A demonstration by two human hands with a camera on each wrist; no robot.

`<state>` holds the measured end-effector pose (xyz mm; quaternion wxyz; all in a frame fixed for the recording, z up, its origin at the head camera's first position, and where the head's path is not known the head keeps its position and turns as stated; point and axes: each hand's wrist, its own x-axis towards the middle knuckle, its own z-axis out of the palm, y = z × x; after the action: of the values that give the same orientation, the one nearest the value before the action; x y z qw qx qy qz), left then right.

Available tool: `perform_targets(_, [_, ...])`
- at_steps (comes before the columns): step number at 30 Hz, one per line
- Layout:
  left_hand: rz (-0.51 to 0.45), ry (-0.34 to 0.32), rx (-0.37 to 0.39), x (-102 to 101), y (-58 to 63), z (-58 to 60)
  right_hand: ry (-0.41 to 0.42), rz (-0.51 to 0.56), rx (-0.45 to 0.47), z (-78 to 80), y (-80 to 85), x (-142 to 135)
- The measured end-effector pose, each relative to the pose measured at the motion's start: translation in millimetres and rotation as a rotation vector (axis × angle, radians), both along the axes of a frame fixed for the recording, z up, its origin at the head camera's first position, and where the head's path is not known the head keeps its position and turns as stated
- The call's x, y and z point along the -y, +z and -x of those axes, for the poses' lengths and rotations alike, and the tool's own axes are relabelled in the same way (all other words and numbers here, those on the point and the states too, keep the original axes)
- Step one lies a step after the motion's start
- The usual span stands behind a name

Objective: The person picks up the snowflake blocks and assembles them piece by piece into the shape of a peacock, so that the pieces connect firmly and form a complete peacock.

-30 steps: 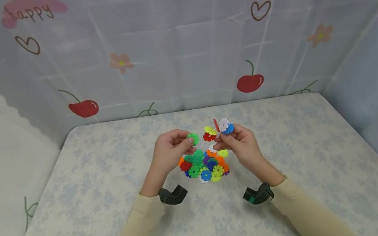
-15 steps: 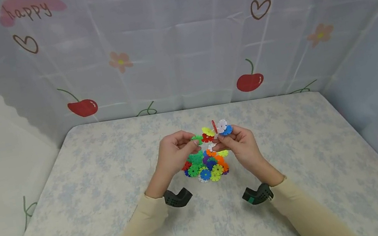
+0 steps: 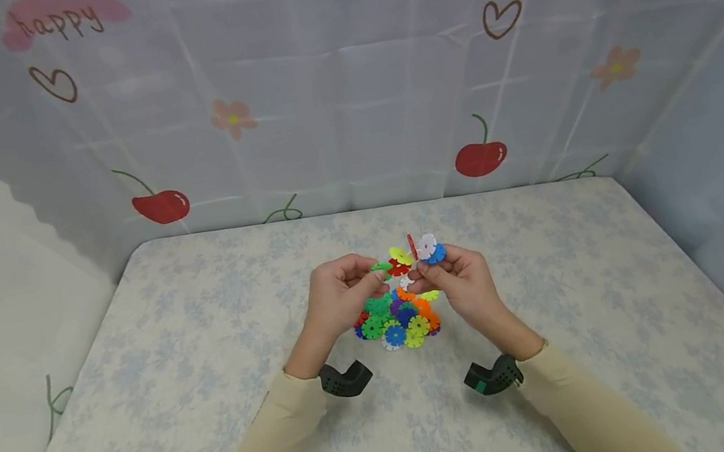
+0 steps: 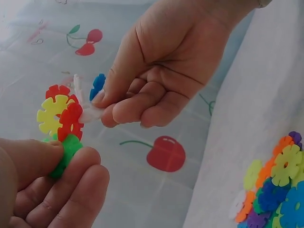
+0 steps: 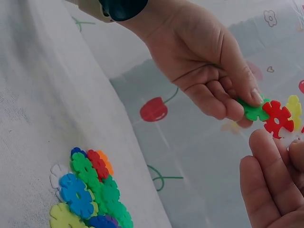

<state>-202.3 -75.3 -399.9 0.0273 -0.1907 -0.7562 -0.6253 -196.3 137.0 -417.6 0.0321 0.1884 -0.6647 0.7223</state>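
1. The left hand (image 3: 347, 293) has come in toward the right hand (image 3: 460, 277) over the last second, closing the gap between its green disc (image 4: 70, 154) and the cluster (image 3: 427, 247).
2. Left fingers are clamped on the green disc, which now meets the edge of the cluster's red disc (image 5: 278, 118).
3. The right hand has hardly moved; its fingers pinch the cluster at its white-and-blue end.
4. Both pieces are held above the table (image 3: 205, 326), near the pile of discs (image 3: 394, 325).
5. This looks like a joining step; whether the slots have locked, I cannot tell.
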Motion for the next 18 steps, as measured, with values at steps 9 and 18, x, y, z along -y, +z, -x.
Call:
perform_targets(9, [-0.059,0.015,0.12,-3,-8.7,4.8,-0.039,0.058,0.107,-1.8,-0.5,4])
perform_targets(18, [-0.377,-0.061,0.369,-28,-20.2,-4.7,0.071,0.143,0.177,-6.8,-3.0,13])
